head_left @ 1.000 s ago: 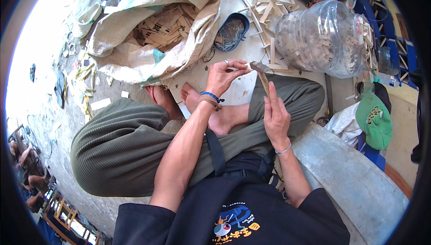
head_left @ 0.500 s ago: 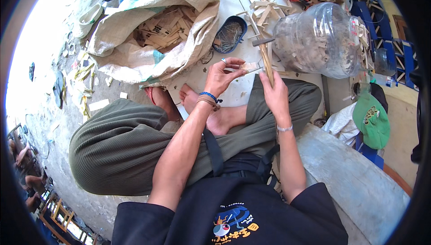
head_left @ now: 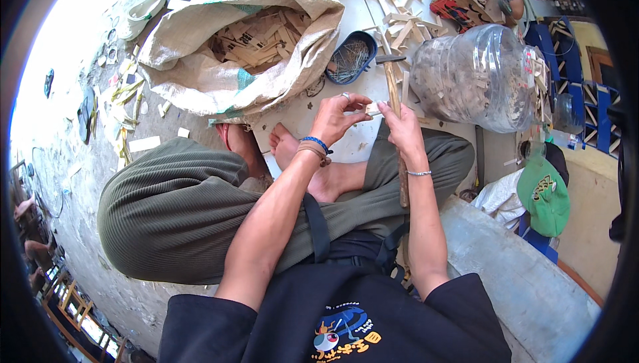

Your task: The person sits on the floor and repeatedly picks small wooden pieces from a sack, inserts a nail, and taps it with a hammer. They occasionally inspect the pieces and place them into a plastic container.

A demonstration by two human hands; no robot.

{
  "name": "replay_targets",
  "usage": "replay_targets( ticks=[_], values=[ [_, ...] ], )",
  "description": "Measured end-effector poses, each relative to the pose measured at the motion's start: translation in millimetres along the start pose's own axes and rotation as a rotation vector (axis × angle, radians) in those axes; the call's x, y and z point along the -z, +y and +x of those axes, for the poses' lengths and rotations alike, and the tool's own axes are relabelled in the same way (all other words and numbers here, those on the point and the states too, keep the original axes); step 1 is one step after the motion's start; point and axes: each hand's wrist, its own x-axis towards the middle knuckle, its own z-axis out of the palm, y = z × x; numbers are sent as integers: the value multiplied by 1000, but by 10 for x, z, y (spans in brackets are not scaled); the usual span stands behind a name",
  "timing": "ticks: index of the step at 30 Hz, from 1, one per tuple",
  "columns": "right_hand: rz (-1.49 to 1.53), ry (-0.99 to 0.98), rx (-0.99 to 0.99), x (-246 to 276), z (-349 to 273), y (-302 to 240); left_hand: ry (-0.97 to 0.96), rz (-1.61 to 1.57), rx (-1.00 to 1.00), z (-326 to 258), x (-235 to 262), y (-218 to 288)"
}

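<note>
Wood slats [head_left: 256, 43] are heaped in a woven sack [head_left: 163, 50] at eleven o'clock. Toward one, a small wooden block [head_left: 373, 108] is pinched by the left hand [head_left: 339, 120]; beside it, by the right hand [head_left: 403, 130], a hammer [head_left: 393, 87] is gripped. It seems unfinished; beyond, untouched strips [head_left: 403, 28] are left.

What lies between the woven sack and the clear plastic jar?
In the head view, the dark blue tray of nails lies between them; nearer the jar, loose wooden strips and the hammer head show.
</note>
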Motion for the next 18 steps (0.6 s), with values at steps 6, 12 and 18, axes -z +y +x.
replay_targets(
  ticks=[6,12,18],
  values=[
    [33,-54,63,19,10,-13,1,-39,15,23,-9,-40],
    [3,-20,59,20,8,-10,16,34,32,7,-10,-12],
    [-55,18,86,12,93,135,-6,36,39,8,4,11]
  ],
)
